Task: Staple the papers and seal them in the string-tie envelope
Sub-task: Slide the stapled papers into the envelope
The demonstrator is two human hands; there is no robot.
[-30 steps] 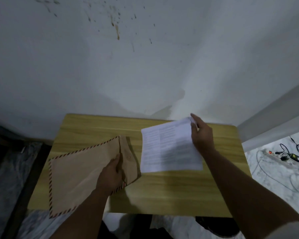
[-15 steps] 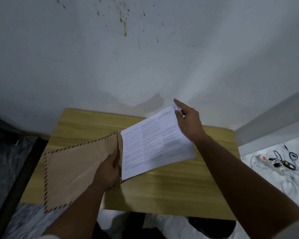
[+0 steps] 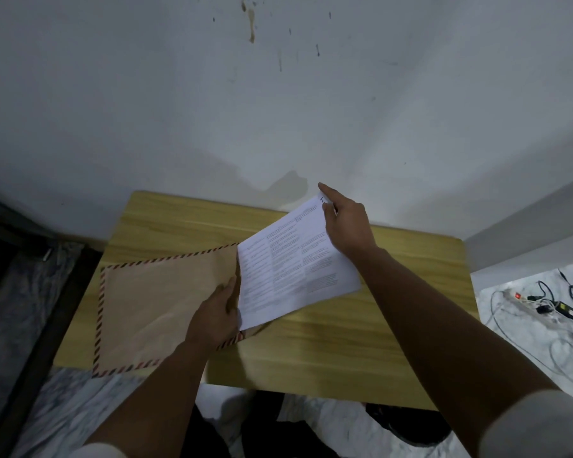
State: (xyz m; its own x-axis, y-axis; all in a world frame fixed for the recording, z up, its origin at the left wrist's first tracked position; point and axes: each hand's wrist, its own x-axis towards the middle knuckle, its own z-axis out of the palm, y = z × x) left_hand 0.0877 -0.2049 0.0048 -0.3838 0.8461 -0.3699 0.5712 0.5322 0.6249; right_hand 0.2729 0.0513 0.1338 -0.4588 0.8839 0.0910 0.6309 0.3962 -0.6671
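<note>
Wooden table (image 3: 361,342), papers (image 3: 295,269) slanting lower-left into envelope (image 3: 153,302) mouth

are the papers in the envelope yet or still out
Mostly out. The right hand holds the papers with only their left edge at the envelope mouth, which the left hand holds open.

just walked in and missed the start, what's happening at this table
A person is sliding a printed paper stack into a brown envelope with a red-and-dark striped border on the wooden table. The left hand holds the envelope's mouth open; the right hand grips the papers' far corner. Only the leading edge is at the opening.
</note>
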